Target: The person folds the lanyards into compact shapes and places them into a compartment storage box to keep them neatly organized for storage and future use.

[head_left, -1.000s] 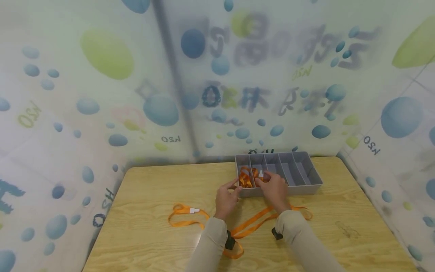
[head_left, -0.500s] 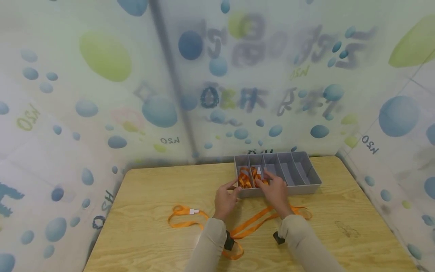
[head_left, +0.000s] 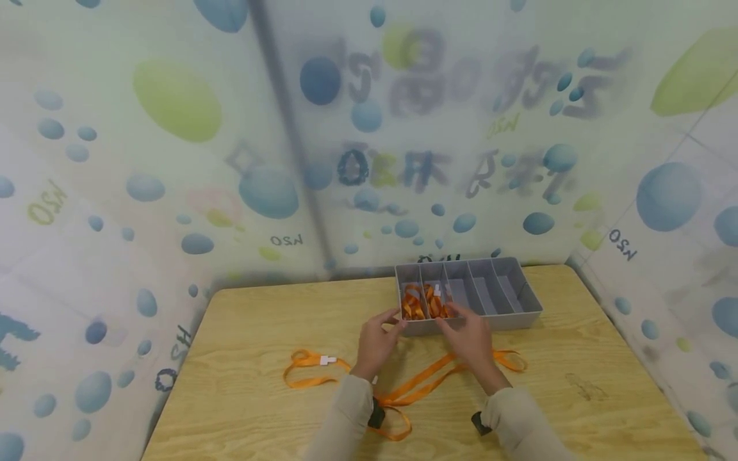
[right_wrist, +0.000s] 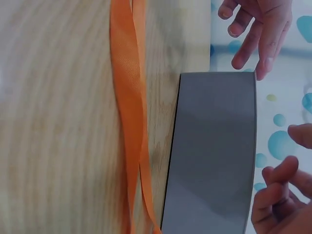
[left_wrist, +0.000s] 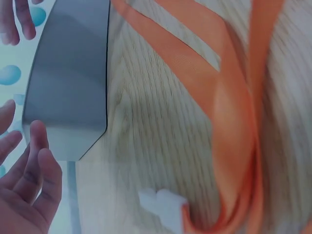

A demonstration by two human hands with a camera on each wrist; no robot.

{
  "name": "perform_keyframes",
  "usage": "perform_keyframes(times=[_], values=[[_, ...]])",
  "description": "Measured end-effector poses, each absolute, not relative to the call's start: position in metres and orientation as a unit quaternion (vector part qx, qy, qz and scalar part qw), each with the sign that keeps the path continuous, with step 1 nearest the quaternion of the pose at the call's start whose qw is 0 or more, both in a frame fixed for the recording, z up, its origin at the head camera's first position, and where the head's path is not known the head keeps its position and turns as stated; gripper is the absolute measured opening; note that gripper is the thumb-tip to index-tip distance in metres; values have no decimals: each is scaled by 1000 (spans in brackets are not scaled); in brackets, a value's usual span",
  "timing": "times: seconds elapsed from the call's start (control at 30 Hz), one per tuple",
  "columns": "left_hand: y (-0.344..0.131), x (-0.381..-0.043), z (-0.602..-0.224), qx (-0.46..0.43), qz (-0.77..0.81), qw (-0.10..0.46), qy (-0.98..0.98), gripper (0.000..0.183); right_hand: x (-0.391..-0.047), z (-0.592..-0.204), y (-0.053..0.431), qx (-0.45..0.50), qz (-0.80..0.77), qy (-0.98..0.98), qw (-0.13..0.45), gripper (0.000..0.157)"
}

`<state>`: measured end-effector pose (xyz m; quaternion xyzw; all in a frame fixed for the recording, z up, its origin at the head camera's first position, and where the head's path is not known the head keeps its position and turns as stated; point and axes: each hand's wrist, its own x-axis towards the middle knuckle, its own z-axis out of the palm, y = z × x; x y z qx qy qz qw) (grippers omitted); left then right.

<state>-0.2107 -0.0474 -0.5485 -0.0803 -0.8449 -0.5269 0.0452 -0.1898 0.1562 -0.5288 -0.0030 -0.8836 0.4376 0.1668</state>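
A grey divided box (head_left: 478,323) stands at the back of the table. Orange lanyards (head_left: 412,311) lie bunched in its leftmost compartment; another orange lanyard (head_left: 436,307), with a white clip showing, fills the second one. At the box's front left corner is my left hand (head_left: 376,346), fingers extended; the right wrist view shows its fingertips at that corner. My right hand (head_left: 471,339) is by the front rim near the second compartment, fingers loosely bent and nothing seen in them. In the left wrist view, a lanyard (left_wrist: 234,122) with a white clip (left_wrist: 168,207) lies below the box.
On the wooden table (head_left: 242,410), one orange lanyard with a white clip (head_left: 328,360) lies left of my arms. Another lanyard (head_left: 423,375) stretches between and under my forearms. A patterned wall (head_left: 369,218) rises directly behind the box.
My right hand has drawn back from the second compartment toward the front rim, leaving the lanyard inside. My left hand stays at the corner, and the view has shifted slightly.
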Motion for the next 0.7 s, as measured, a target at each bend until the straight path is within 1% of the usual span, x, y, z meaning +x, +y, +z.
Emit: perform_keyframes(times=[0.13,0.33,0.43,0.53,0.7], values=[[-56,-205,-547,-107,-513,38,-851,40,-179,-533,157,36,459,-869,181,39],[-67,-193,-541,-147,-506,26,-850,34,-160,-536,160,101,497,-848,154,32],[-70,-187,-541,-168,-503,2,-848,32,-152,-537,161,117,482,-857,141,28],[-69,-181,-542,-189,-493,-26,-849,33,-148,-539,162,119,463,-870,116,29],[-69,-172,-546,-214,-476,-73,-850,36,-143,-545,165,126,463,-876,46,30]])
